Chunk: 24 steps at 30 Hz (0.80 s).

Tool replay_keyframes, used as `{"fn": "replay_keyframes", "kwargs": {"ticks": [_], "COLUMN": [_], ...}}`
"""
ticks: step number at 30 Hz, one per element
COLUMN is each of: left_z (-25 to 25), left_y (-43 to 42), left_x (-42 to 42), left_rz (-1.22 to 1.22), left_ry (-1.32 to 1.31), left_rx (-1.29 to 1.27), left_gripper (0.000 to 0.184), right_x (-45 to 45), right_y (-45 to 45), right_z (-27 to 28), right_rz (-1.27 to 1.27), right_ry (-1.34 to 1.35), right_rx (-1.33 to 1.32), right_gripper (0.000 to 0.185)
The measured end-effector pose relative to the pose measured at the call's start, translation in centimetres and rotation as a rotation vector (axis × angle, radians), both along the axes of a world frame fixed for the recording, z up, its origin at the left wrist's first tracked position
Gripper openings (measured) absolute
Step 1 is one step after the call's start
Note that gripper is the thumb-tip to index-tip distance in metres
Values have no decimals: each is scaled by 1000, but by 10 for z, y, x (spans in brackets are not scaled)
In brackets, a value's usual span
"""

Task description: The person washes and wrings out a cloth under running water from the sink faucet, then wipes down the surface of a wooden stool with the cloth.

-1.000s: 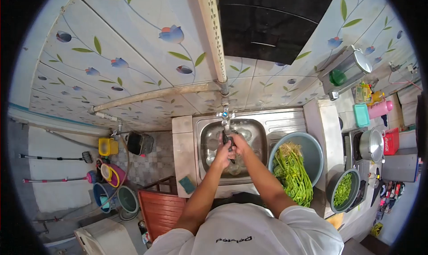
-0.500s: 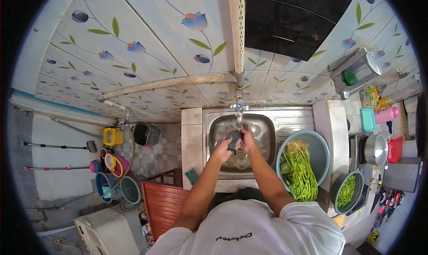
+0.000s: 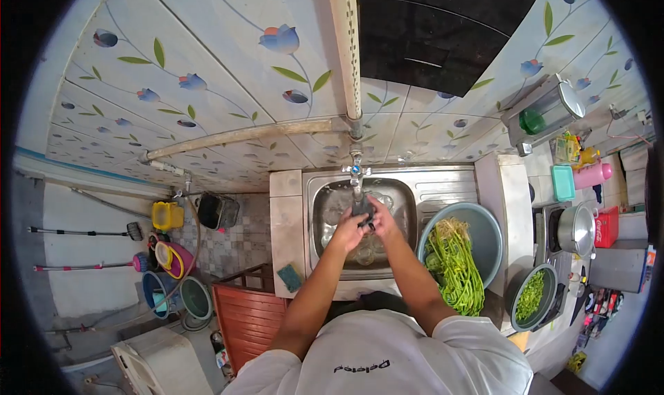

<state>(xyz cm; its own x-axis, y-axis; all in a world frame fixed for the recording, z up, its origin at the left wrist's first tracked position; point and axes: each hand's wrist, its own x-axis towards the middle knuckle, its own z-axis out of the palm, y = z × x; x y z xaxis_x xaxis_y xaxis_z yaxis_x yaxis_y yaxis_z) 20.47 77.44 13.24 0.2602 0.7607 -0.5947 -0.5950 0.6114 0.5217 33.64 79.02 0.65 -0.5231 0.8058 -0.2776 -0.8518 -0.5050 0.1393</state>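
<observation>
My left hand (image 3: 351,231) and my right hand (image 3: 380,219) are together over the steel sink (image 3: 310,215). Between them is a small dark grey object (image 3: 362,207), right under the mouth of the tap (image 3: 356,176). Fingers of both hands close around it, so its full shape is hidden and I cannot tell its kind. Clear glass pieces (image 3: 364,255), round from above, lie in the basin below my hands. A green scouring sponge (image 3: 290,278) rests on the tiled ledge left of the sink.
Right of the sink, a grey-blue basin (image 3: 492,239) holds long leafy green stalks (image 3: 456,270). Beyond a tiled divider (image 3: 510,194) stand a bowl of chopped greens (image 3: 532,299) and a metal pot (image 3: 576,229). A reddish-brown wooden cabinet (image 3: 242,319) stands at the lower left.
My hands have lifted the dark grey object up to the tap's mouth. Earlier it was lower, in front of the tap. The whole view has shifted slightly.
</observation>
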Motion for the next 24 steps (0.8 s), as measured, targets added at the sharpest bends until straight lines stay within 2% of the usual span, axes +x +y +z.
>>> {"fn": "replay_keyframes", "kwargs": {"ticks": [2, 3, 6, 11, 14, 19, 22, 23, 24], "left_z": [13, 19, 35, 63, 80, 53, 14, 1, -12], "left_y": [-12, -16, -29, -52, -65, -82, -75, -70, -61], "left_x": [-12, -18, -39, -67, -83, -102, -97, -92, -82], "left_rz": [-119, -119, -280, -351, -483, -509, -246, -251, -179], "left_ry": [82, 90, 2, -8, 0, 30, -225, -229, -248], "left_rx": [21, 17, -19, -44, -80, -59, -227, -222, -260], "left_gripper": [33, 33, 40, 47, 50, 48, 43, 43, 37], "right_x": [6, 1, -28, -39, -31, -16, -26, -31, -36], "right_y": [26, 35, 54, 75, 84, 81, 63, 57, 49], "right_z": [14, 21, 41, 43, 31, 20, 27, 30, 35], "right_rz": [421, 421, 233, 270, 221, 156, 87, 81, 130], "right_ry": [-180, -171, -449, -406, -526, -589, -1111, -1116, -1388], "right_rx": [132, 130, -50, -62, -66, -87, 39, 41, 236], "right_gripper": [24, 24, 19, 23, 27, 21, 10, 10, 9]}}
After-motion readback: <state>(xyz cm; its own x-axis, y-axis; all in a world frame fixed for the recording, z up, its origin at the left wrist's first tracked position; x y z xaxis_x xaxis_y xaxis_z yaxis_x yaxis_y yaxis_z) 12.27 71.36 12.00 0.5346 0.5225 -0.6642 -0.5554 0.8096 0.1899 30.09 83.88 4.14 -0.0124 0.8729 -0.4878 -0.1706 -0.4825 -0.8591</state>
